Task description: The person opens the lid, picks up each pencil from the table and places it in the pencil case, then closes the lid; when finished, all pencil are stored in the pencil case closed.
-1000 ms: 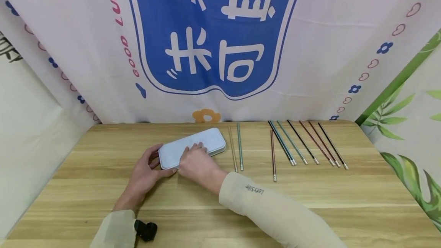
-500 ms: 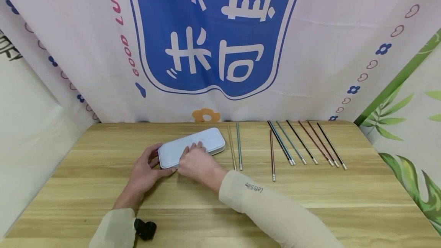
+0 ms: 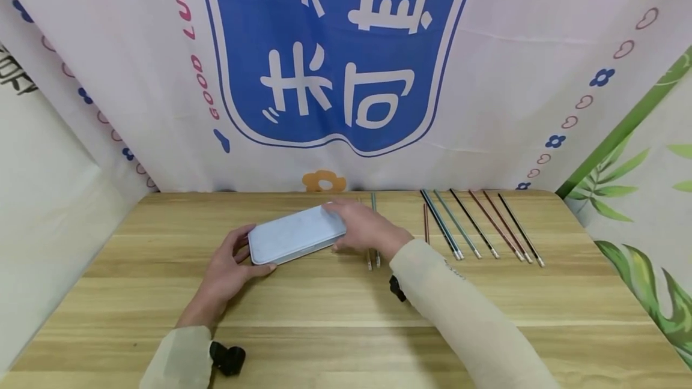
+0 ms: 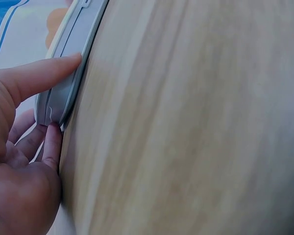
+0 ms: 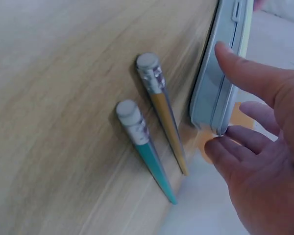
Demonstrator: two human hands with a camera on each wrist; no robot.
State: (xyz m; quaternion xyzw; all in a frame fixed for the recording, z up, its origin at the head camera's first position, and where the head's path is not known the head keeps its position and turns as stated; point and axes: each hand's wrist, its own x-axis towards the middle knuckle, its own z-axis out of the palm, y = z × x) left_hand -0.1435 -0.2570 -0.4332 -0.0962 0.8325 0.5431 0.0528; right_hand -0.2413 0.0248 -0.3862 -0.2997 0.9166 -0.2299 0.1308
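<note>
A pale blue-white tin pencil case (image 3: 297, 236) lies at a slant on the table, its lid down. My left hand (image 3: 229, 269) holds its left end. In the left wrist view the thumb lies across the long side of the pencil case (image 4: 63, 95), with fingers round the end. At the right end is my right hand (image 3: 367, 227), holding the corner. Its thumb touches the front side of the pencil case (image 5: 210, 88) in the right wrist view, and fingertips meet the end. Close by that hand lie a yellow pencil (image 5: 167, 120) and a teal pencil (image 5: 154, 164).
Several more pencils with white erasers, such as a teal one (image 3: 458, 224) and a black one (image 3: 520, 228), lie spread on the right of the wooden table (image 3: 324, 323). A printed cloth (image 3: 497, 77) hangs behind the table's back edge.
My right hand has moved from the front middle of the pencil case to its right end, covering part of the two nearest pencils. The left hand and the case have stayed in place.
</note>
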